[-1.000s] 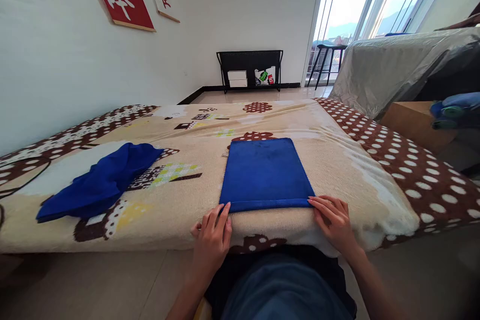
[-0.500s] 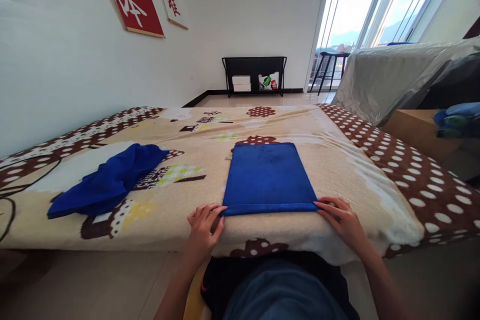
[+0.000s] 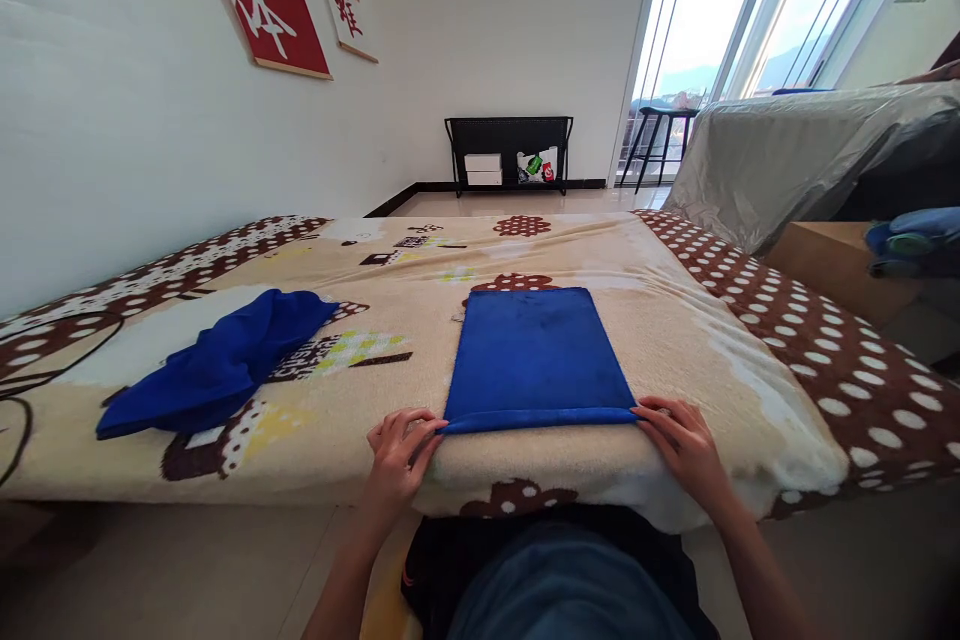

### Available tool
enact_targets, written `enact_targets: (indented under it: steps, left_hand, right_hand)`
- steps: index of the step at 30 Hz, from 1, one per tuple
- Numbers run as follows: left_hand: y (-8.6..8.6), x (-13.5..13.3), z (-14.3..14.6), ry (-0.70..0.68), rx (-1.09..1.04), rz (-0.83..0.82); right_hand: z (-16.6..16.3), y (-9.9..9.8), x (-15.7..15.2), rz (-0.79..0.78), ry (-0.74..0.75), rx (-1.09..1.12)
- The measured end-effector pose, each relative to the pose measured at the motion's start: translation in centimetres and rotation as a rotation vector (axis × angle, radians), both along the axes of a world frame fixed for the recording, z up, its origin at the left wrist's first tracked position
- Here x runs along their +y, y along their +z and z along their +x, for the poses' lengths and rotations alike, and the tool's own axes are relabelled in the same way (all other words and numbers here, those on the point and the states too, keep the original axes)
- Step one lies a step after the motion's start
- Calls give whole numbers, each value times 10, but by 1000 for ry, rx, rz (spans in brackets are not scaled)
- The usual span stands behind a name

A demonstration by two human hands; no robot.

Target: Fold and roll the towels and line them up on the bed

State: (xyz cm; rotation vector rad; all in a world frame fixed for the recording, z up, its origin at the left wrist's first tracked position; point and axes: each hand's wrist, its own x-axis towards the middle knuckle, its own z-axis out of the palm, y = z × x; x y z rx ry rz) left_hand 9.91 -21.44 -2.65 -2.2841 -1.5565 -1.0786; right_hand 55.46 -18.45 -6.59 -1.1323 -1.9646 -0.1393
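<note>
A blue cloth (image 3: 536, 350) lies flat on the patterned blanket in front of me, its near edge turned over into a narrow strip. My left hand (image 3: 403, 445) pinches the left end of that strip between thumb and fingers. At the strip's right end, my right hand (image 3: 681, 440) has its thumb and fingertips closed on the corner. A second blue cloth (image 3: 225, 360) lies crumpled to the left, apart from both hands.
The blanket (image 3: 720, 390) covers a bed-like surface, with a brown dotted border at the right. A black cable (image 3: 22, 420) lies at the far left. A cardboard box (image 3: 817, 260) and a plastic-covered piece of furniture (image 3: 780, 150) stand on the right. A black rack (image 3: 510, 135) is against the far wall.
My left hand has shifted slightly left, drawing out the left end of the folded strip. My right hand has barely moved. The crumpled cloth lies as before.
</note>
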Motion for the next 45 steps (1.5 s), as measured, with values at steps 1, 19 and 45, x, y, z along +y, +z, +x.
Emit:
enact_targets:
  steps: [1, 19, 45]
  left_hand:
    - [2, -1, -1, -10, 9, 0]
    - [21, 9, 67, 449, 90, 11]
    - [6, 7, 130, -272, 288, 110]
  right_hand:
    - [1, 2, 0, -1, 5, 11]
    - [-65, 33, 2, 34, -499, -121]
    - [-125, 31, -12, 28, 134, -208]
